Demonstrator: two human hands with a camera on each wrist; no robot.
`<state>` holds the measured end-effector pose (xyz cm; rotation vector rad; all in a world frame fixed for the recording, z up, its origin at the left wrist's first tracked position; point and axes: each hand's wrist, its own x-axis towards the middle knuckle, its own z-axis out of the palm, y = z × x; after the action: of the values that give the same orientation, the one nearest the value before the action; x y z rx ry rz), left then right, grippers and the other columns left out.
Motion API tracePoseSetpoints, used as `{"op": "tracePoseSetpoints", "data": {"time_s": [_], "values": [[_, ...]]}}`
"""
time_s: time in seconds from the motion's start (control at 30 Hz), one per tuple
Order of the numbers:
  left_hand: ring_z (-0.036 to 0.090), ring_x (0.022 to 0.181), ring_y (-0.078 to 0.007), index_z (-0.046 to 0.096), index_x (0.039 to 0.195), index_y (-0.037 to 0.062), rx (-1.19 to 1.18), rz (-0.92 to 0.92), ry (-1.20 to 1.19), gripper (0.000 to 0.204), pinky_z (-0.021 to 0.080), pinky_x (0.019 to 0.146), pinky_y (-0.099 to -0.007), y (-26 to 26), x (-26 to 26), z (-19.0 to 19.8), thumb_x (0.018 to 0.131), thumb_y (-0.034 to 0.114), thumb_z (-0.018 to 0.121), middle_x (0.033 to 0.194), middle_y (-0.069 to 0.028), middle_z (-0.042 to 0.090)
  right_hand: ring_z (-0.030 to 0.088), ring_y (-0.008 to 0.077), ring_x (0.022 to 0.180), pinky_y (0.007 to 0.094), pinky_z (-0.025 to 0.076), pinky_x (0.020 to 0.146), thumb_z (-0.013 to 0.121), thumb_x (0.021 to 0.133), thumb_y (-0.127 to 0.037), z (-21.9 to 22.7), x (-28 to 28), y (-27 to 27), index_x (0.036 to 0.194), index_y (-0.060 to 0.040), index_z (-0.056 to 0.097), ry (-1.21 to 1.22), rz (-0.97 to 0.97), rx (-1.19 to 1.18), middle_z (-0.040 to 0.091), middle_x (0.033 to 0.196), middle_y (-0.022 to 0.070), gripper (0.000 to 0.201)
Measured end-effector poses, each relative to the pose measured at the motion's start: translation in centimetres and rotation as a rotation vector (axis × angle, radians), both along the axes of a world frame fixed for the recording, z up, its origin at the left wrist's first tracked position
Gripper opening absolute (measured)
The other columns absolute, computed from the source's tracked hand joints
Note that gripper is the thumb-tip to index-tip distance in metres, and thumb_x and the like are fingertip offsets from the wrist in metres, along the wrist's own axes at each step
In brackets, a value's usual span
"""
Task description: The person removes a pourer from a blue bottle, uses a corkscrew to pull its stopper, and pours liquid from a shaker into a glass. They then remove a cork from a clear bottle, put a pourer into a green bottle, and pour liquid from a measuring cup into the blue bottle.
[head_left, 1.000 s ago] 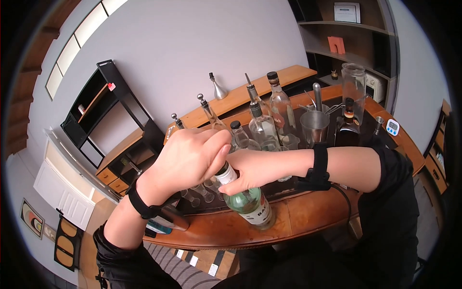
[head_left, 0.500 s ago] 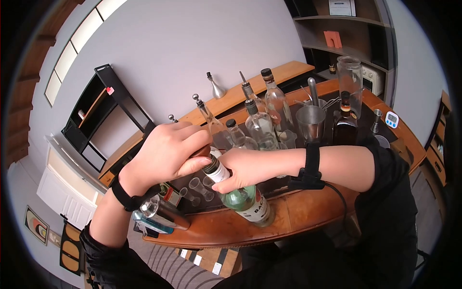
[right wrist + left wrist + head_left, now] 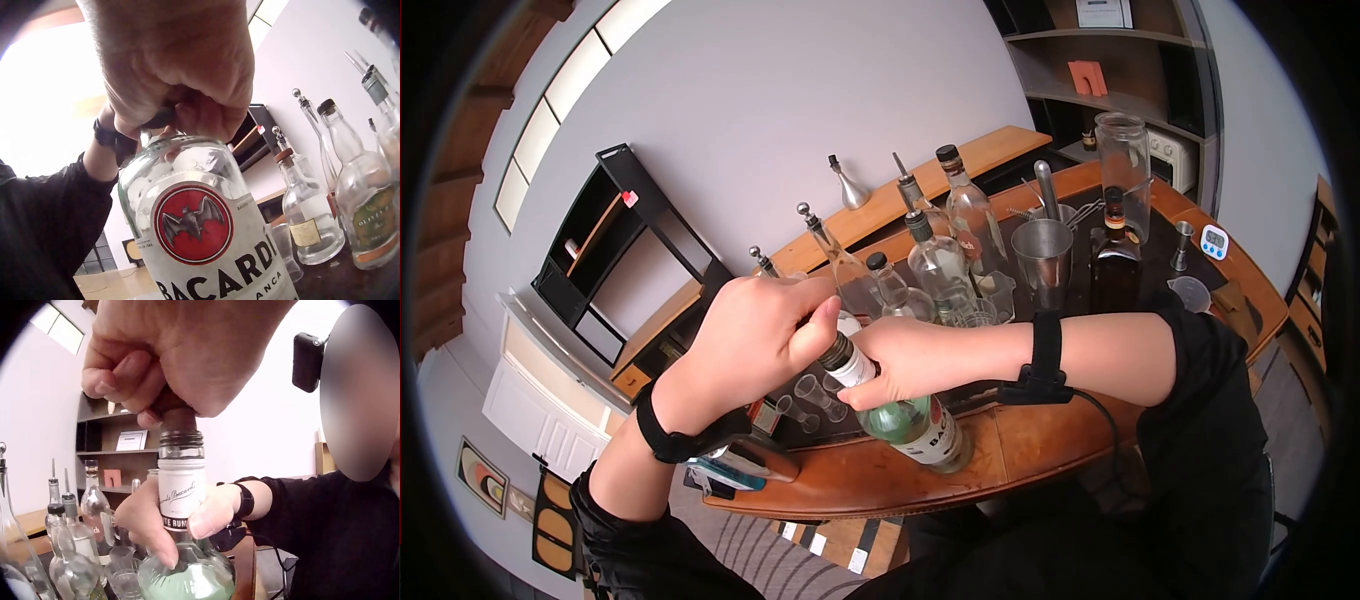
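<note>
A Bacardi bottle (image 3: 928, 436) with a white label stands upright near the table's front edge. My right hand (image 3: 920, 357) grips its neck, thumb across the front. Over the bottle's mouth, my left hand (image 3: 752, 328) holds a dark brown piece (image 3: 179, 419), fingers curled round it; in the left wrist view this piece meets the threaded rim, and the fist hides its upper part. In the right wrist view the red bat emblem (image 3: 193, 225) shows below the right hand (image 3: 172, 69).
Several glass bottles (image 3: 941, 262), a metal shaker tin (image 3: 1042, 255) and a tall glass jar (image 3: 1122, 165) stand behind the hands. Small glasses (image 3: 798, 412) are left of the bottle. A dark bottle (image 3: 1115, 268), a jigger (image 3: 1182, 247) and a timer (image 3: 1214, 242) are at the right.
My left hand has shifted left in the head view, and more of the bottle's dark neck top shows. The right hand keeps its grip on the neck.
</note>
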<state>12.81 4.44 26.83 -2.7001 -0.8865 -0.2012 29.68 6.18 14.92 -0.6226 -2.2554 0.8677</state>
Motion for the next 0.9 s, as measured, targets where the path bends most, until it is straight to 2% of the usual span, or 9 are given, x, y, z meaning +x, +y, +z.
{"op": "tracePoseSetpoints", "data": {"time_s": [0.1,0.17,0.4,0.57,0.7,0.77,0.8,0.87,0.9], "values": [[0.057,0.062,-0.0338,0.056,0.083,0.0053,-0.046,-0.196,-0.033,0.026,0.047,0.057,-0.0418,0.7,-0.5,0.2,0.095,0.028,0.048,0.066,-0.0132,0.054,0.065,0.0293,0.072,0.0393,0.049,0.068,0.066,0.082,-0.035,-0.5,-0.1,0.4,0.082,-0.0002,0.062,0.032,0.013,0.03,0.066,0.073,0.0155,0.035],[0.057,0.063,-0.0312,0.056,0.085,0.0068,0.083,-0.434,-0.004,0.022,0.046,0.056,-0.0407,1.3,-0.8,0.3,0.094,0.026,0.05,0.069,-0.0101,0.055,0.065,0.0301,0.073,0.0398,0.049,0.068,0.065,0.082,-0.036,-0.9,-0.2,0.7,0.082,-0.0003,0.062,0.061,0.031,0.061,0.066,0.074,0.0159,0.035],[0.056,0.061,-0.0302,0.054,0.085,0.0074,0.151,-0.444,0.048,0.021,0.045,0.055,-0.0402,1.9,-1.1,-0.3,0.095,0.025,0.05,0.069,-0.0091,0.054,0.065,0.0285,0.073,0.0388,0.049,0.069,0.066,0.083,-0.034,-0.6,-0.3,0.2,0.083,-0.001,0.061,0.029,0.007,0.045,0.065,0.075,0.0148,0.033],[0.057,0.063,-0.0346,0.054,0.085,0.0052,-0.132,-0.161,-0.108,0.03,0.045,0.057,-0.0413,1.3,-0.4,-0.6,0.099,0.029,0.042,0.063,-0.0147,0.052,0.065,0.0266,0.073,0.0371,0.05,0.068,0.066,0.085,-0.032,-0.9,0.0,0.3,0.081,-0.0011,0.06,0.045,-0.026,0.04,0.065,0.075,0.0136,0.032],[0.056,0.064,-0.0349,0.055,0.084,0.0054,-0.234,-0.061,-0.167,0.036,0.046,0.059,-0.0392,1.4,-0.1,-0.7,0.101,0.032,0.038,0.063,-0.0168,0.051,0.065,0.0263,0.072,0.0371,0.05,0.067,0.067,0.084,-0.032,-1.1,-0.1,0.7,0.082,-0.0007,0.061,0.075,-0.031,0.034,0.066,0.075,0.0136,0.032],[0.048,0.054,-0.0185,0.054,0.083,0.0031,-0.3,-0.094,-0.248,0.046,0.041,0.053,-0.0314,2.2,-0.5,-1.1,0.104,0.037,0.031,0.065,-0.0057,0.05,0.066,0.0263,0.072,0.0371,0.05,0.067,0.067,0.084,-0.032,-1.1,-0.1,0.8,0.082,-0.0007,0.061,0.08,-0.037,0.032,0.066,0.075,0.0136,0.032],[0.048,0.054,-0.0185,0.054,0.083,0.0031,-0.301,-0.092,-0.248,0.046,0.041,0.053,-0.0314,2.1,-0.6,-0.9,0.104,0.037,0.031,0.065,-0.0057,0.05,0.066,0.0263,0.072,0.0371,0.051,0.067,0.067,0.084,-0.032,-1.1,-0.1,0.8,0.083,-0.0005,0.062,0.084,-0.026,0.033,0.066,0.075,0.0137,0.032],[0.041,0.054,-0.008,0.053,0.082,0.0053,-0.62,0.243,-0.543,0.045,0.032,0.047,-0.0236,2.1,-0.9,0.2,0.104,0.038,0.03,0.064,0.0,0.044,0.066,0.0263,0.073,0.037,0.051,0.067,0.068,0.084,-0.032,-0.9,0.0,0.4,0.083,-0.0003,0.062,0.087,-0.011,0.033,0.067,0.076,0.0138,0.032],[0.034,0.053,-0.0042,0.052,0.081,0.007,-0.564,0.23,-0.643,0.045,0.025,0.044,-0.0196,3.1,-1.9,0.4,0.104,0.038,0.029,0.065,0.0034,0.04,0.067,0.0262,0.074,0.0367,0.051,0.068,0.068,0.084,-0.032,-0.9,0.1,0.2,0.085,-0.0001,0.062,0.065,-0.027,0.052,0.067,0.077,0.0138,0.032]]}}
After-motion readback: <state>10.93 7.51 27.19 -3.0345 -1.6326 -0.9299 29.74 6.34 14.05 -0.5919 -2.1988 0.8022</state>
